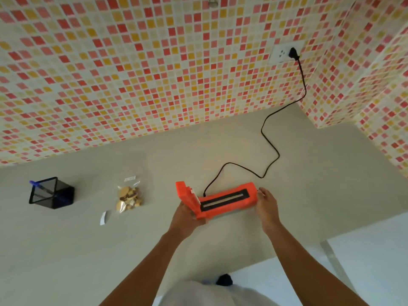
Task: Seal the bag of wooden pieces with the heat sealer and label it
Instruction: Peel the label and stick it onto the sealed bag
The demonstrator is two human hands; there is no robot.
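The orange plastic heat sealer (225, 200), lid raised, spans lengthwise between the hands. The left hand (187, 217) grips its hinged end and the right hand (267, 206) cups the other, its grip hard to judge. The clear, crinkly bag (129, 198) of wooden discs lies well left of the left hand, the nearer one.

- Heat sealer (223, 200): orange body lying flat, long axis left to right. The lid is raised upright at its left end, exposing the black sealing strip.
- Bag (129, 198): clear, filled with pale wooden pieces, flat, left of the heat sealer.
- Label (103, 217): small white strip, left of the heat sealer, beyond the bag.
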